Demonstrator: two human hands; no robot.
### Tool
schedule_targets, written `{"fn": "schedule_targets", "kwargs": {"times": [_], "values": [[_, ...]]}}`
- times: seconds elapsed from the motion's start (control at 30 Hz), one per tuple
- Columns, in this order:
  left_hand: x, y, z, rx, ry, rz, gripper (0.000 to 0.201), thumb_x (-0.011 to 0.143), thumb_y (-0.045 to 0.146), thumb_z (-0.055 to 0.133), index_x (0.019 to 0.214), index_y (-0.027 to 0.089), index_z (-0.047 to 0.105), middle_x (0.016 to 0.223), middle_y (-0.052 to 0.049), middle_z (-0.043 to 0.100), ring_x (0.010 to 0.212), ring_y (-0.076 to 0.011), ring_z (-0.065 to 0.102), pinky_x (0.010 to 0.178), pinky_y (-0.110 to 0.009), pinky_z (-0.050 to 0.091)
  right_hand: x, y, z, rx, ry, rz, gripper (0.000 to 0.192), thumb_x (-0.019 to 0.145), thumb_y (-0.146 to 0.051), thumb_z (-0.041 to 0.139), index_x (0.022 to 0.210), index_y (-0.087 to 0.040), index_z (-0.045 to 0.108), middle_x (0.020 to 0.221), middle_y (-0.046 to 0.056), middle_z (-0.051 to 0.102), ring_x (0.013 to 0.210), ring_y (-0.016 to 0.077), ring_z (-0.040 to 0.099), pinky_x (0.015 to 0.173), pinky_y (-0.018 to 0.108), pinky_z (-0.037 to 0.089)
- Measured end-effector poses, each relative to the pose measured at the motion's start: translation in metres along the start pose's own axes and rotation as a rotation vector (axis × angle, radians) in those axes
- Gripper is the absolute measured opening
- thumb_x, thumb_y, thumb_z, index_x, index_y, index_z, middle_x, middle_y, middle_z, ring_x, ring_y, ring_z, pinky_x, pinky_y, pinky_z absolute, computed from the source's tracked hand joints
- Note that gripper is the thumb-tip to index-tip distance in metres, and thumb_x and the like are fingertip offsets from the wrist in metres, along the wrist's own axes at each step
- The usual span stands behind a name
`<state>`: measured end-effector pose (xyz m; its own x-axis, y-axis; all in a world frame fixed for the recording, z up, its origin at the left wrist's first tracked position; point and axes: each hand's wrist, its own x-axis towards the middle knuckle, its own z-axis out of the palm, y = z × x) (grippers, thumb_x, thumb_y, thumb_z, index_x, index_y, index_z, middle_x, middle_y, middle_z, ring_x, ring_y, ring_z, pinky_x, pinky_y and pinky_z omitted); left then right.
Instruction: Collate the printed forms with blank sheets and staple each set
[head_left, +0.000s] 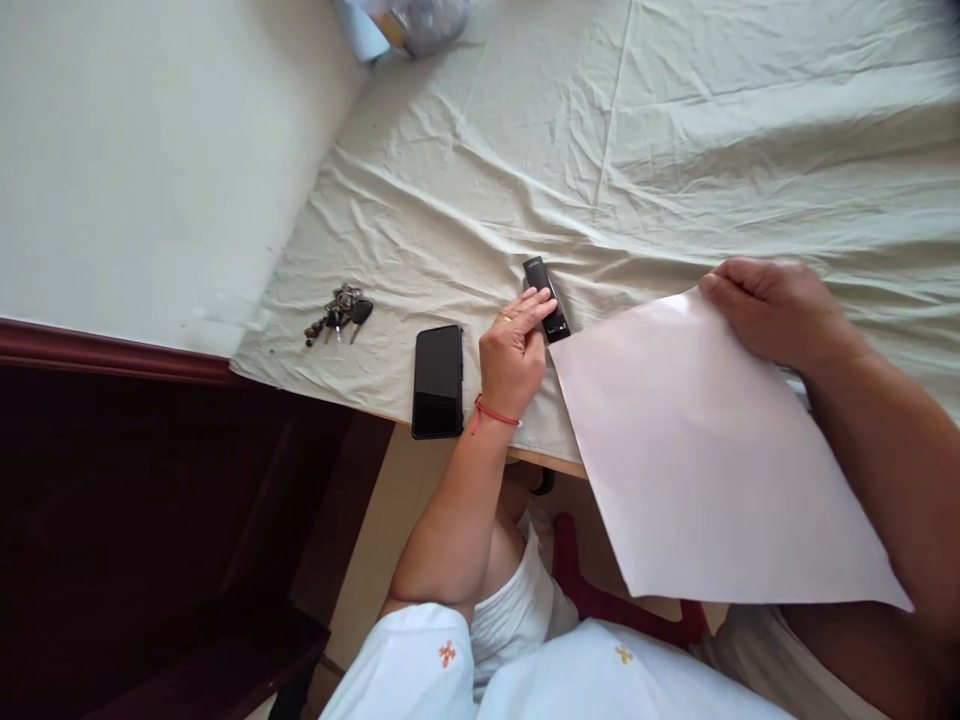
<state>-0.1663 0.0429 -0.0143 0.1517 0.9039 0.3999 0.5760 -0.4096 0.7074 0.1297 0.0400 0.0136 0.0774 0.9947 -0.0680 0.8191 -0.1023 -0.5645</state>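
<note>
Here the right hand (772, 310) pinches the top edge of a big pale sheet of paper (712, 460), fingers closed on it, and the sheet hangs over the table edge toward the lap. The left hand (516, 355) rests w/ fingers laid on a small black stapler (546, 298); it touches, but a full grasp is not clear. Stapler sits just beside the paper's upper left corner, on the creased cloth (675, 150). A phone (438, 380) is near the left hand, keys (339, 312) farther left. I judge the step is bringing stapler and paper together; the next move needs a firm hold on the stapler.
</note>
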Motion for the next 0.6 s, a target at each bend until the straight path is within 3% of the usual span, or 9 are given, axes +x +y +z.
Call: {"fn": "schedule_targets", "kwargs": {"times": [0.13,0.3,0.37,0.47,0.6], "values": [[-0.009,0.019,-0.008,-0.165,0.123,-0.189,0.027,0.097,0.025,0.057,0.119,0.023,0.072,0.129,-0.007,0.074,0.123,-0.0195,0.067,0.107,-0.034,0.053,-0.018,-0.01,-0.017,0.254,0.041,-0.043,0.032,0.093,-0.044,0.057,0.073,-0.02,0.062,0.061,-0.001,0.048,0.06,0.0102,0.041,0.058,0.028,0.031],[-0.018,0.052,-0.01,-0.589,0.143,-0.39,0.035,0.098,0.055,0.056,0.115,0.026,0.068,0.129,-0.007,0.071,0.121,-0.0205,0.067,0.097,-0.03,0.054,-0.041,-0.029,-0.029,0.574,0.324,0.006,0.027,0.09,-0.045,0.065,0.08,-0.02,0.069,0.071,0.0,0.054,0.062,0.0087,0.044,0.059,0.027,0.033],[-0.019,0.059,-0.01,-0.808,0.061,-0.494,0.047,0.093,0.067,0.055,0.116,0.028,0.066,0.128,-0.007,0.071,0.116,-0.0214,0.069,0.089,-0.03,0.057,-0.044,-0.031,-0.029,0.626,0.401,0.052,0.028,0.09,-0.046,0.066,0.08,-0.02,0.068,0.07,0.0,0.052,0.06,0.008,0.041,0.058,0.027,0.032],[-0.018,0.065,-0.013,-1.062,-0.196,-0.687,0.061,0.084,0.077,0.058,0.115,0.026,0.069,0.116,-0.009,0.076,0.106,-0.0258,0.074,0.077,-0.032,0.059,-0.044,-0.026,-0.026,0.627,0.487,0.08,0.031,0.089,-0.047,0.066,0.076,-0.019,0.064,0.066,-0.001,0.044,0.058,0.0074,0.034,0.057,0.027,0.028],[-0.02,0.063,-0.014,-1.127,-0.52,-0.854,0.044,0.069,0.051,0.086,0.096,0.017,0.077,0.095,-0.012,0.08,0.09,-0.0304,0.077,0.073,-0.036,0.06,-0.044,-0.011,-0.018,0.583,0.612,0.123,0.034,0.089,-0.05,0.065,0.076,-0.019,0.064,0.065,-0.001,0.039,0.06,0.0086,0.031,0.058,0.027,0.027]]}}
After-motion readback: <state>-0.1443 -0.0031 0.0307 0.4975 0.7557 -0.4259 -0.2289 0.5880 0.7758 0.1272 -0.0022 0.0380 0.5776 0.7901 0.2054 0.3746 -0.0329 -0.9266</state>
